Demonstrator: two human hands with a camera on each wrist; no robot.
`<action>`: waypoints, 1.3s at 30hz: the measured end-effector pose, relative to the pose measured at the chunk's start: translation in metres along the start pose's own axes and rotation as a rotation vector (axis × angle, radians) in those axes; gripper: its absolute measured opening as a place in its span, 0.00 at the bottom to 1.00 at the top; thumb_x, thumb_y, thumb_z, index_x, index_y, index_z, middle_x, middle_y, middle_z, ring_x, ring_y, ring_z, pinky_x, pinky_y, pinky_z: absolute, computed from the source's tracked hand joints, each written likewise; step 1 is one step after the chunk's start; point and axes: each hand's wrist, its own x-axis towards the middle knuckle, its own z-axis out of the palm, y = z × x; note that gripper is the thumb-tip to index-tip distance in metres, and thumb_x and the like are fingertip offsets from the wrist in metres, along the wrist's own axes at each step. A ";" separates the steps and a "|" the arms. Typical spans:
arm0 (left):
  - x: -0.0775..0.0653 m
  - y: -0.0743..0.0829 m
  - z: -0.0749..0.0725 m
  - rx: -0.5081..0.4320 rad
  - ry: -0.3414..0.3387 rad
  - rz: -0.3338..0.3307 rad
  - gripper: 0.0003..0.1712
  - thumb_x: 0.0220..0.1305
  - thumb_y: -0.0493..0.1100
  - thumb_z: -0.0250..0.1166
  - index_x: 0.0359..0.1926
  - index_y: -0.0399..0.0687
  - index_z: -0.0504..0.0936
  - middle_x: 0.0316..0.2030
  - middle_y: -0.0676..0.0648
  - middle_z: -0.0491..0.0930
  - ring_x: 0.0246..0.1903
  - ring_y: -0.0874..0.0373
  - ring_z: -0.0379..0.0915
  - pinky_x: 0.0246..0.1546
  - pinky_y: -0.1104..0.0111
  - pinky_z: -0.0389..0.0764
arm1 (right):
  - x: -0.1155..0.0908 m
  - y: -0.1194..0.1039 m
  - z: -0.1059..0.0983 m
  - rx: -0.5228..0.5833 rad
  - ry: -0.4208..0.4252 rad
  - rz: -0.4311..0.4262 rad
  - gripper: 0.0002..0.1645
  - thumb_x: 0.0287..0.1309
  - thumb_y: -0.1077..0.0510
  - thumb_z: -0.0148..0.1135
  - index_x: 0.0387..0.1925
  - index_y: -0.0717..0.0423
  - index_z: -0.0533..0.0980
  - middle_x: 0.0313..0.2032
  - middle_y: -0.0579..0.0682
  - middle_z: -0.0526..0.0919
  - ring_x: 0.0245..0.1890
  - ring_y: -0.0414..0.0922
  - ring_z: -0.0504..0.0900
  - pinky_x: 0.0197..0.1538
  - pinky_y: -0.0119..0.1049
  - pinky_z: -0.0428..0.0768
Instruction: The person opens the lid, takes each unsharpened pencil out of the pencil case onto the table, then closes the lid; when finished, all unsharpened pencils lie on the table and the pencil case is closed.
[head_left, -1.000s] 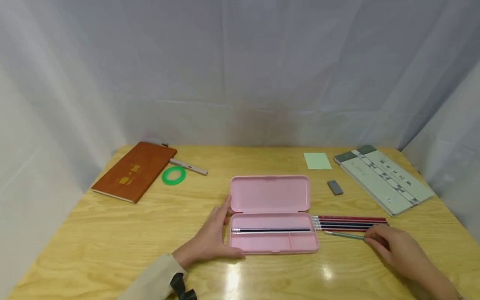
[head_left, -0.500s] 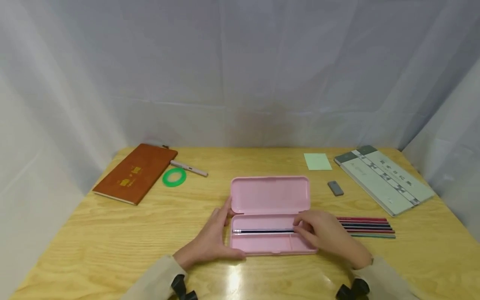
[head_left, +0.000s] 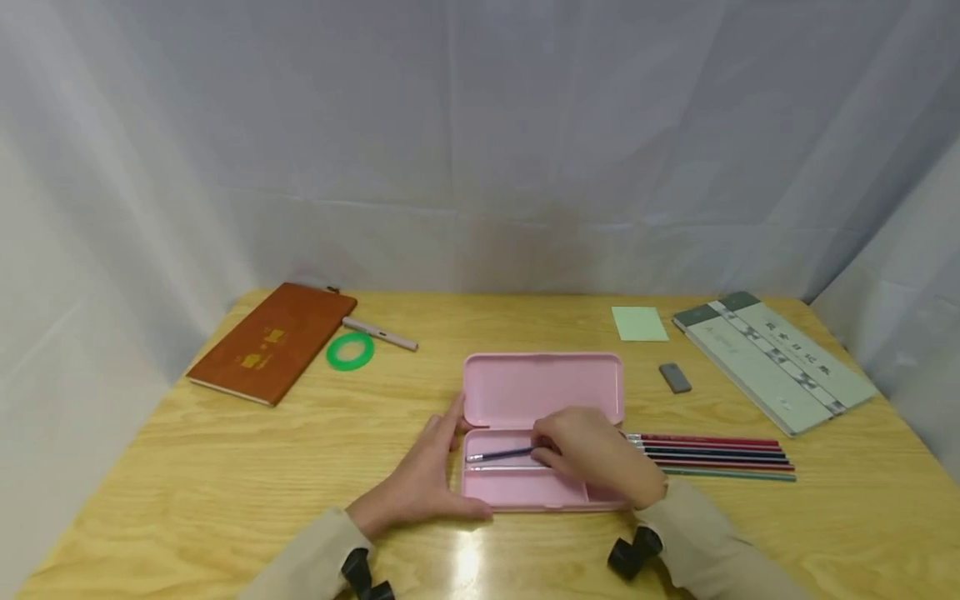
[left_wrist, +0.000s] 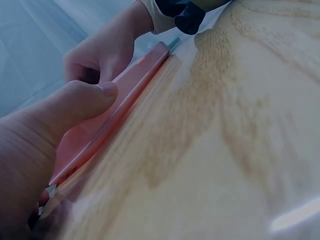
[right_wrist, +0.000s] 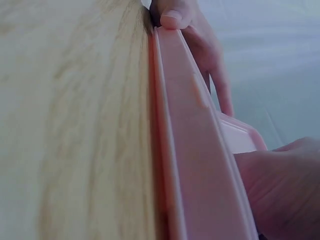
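An open pink pencil case (head_left: pixel 517 493) lies on the table, its lid (head_left: pixel 543 385) folded back. My left hand (head_left: pixel 420 479) grips the case's left end, with the thumb along the front edge and the fingers at the back. Inside the rear compartment my right hand (head_left: pixel 588 454) pinches a dark pencil (head_left: pixel 502 454). The pencil's eraser end points left and it lies slightly slanted; its right part is hidden under the hand. In the right wrist view the case's front wall (right_wrist: pixel 200 150) hides the right fingertips. Several pencils (head_left: pixel 716 452) lie side by side just right of the case.
A brown notebook (head_left: pixel 273 346), a pen (head_left: pixel 381 333) and a green tape ring (head_left: pixel 350 352) lie at the back left. To the right are a sticky note (head_left: pixel 639 323), a grey eraser (head_left: pixel 675 377) and a grey-green book (head_left: pixel 776 362). A pale curtain (head_left: pixel 450 150) hangs behind the table.
My right hand has let go of the green pencil by the row and moved left into the case. The dark pencil has shifted from along the divider to a slant behind it. The left hand stays put.
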 end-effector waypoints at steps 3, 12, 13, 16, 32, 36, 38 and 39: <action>0.000 0.000 0.001 -0.004 0.001 -0.003 0.84 0.25 0.62 0.82 0.77 0.60 0.33 0.57 0.54 0.68 0.50 0.61 0.65 0.55 0.61 0.73 | -0.005 -0.001 -0.006 -0.008 0.040 0.025 0.06 0.57 0.51 0.67 0.27 0.46 0.81 0.23 0.37 0.81 0.23 0.31 0.72 0.31 0.29 0.76; 0.001 -0.001 0.001 -0.005 0.004 0.002 0.84 0.25 0.60 0.83 0.77 0.54 0.35 0.57 0.53 0.69 0.51 0.60 0.67 0.56 0.60 0.73 | -0.078 0.032 -0.039 0.097 0.279 0.118 0.09 0.49 0.61 0.72 0.30 0.45 0.80 0.17 0.30 0.65 0.18 0.26 0.60 0.21 0.24 0.63; 0.002 -0.001 0.002 -0.003 0.003 0.002 0.85 0.25 0.60 0.83 0.77 0.54 0.34 0.56 0.53 0.69 0.51 0.61 0.67 0.57 0.60 0.73 | -0.091 0.040 -0.040 0.104 0.281 0.127 0.10 0.48 0.62 0.72 0.30 0.45 0.79 0.17 0.29 0.64 0.18 0.25 0.59 0.21 0.24 0.62; 0.002 -0.001 0.003 0.001 -0.001 0.005 0.85 0.25 0.61 0.83 0.77 0.53 0.34 0.57 0.53 0.69 0.51 0.61 0.67 0.56 0.60 0.73 | -0.129 0.063 -0.042 0.108 0.251 0.154 0.14 0.47 0.63 0.73 0.28 0.41 0.77 0.17 0.28 0.62 0.17 0.24 0.58 0.20 0.23 0.61; 0.002 -0.001 0.000 0.011 0.007 -0.008 0.85 0.24 0.62 0.82 0.77 0.57 0.34 0.57 0.54 0.69 0.49 0.61 0.65 0.54 0.61 0.73 | -0.181 0.100 -0.030 0.156 0.230 0.279 0.14 0.49 0.63 0.71 0.26 0.42 0.76 0.17 0.27 0.63 0.17 0.25 0.59 0.20 0.24 0.62; 0.000 -0.001 0.000 0.010 0.011 -0.008 0.85 0.24 0.62 0.83 0.77 0.56 0.34 0.57 0.54 0.69 0.49 0.61 0.65 0.53 0.62 0.73 | -0.141 0.076 -0.021 0.248 0.227 0.223 0.13 0.50 0.63 0.71 0.28 0.43 0.75 0.17 0.29 0.64 0.17 0.25 0.60 0.20 0.24 0.64; 0.001 -0.002 0.001 0.005 0.014 -0.005 0.85 0.23 0.62 0.83 0.77 0.57 0.35 0.56 0.55 0.70 0.49 0.61 0.65 0.53 0.62 0.73 | -0.119 0.063 -0.018 0.308 0.191 0.179 0.10 0.54 0.61 0.69 0.30 0.44 0.75 0.17 0.30 0.66 0.17 0.26 0.62 0.20 0.25 0.65; 0.001 -0.002 0.001 -0.001 0.013 -0.002 0.85 0.23 0.61 0.83 0.77 0.57 0.34 0.57 0.55 0.70 0.49 0.61 0.65 0.53 0.62 0.73 | -0.109 0.057 -0.018 0.335 0.170 0.154 0.08 0.55 0.60 0.68 0.31 0.45 0.76 0.17 0.31 0.66 0.17 0.26 0.62 0.20 0.25 0.66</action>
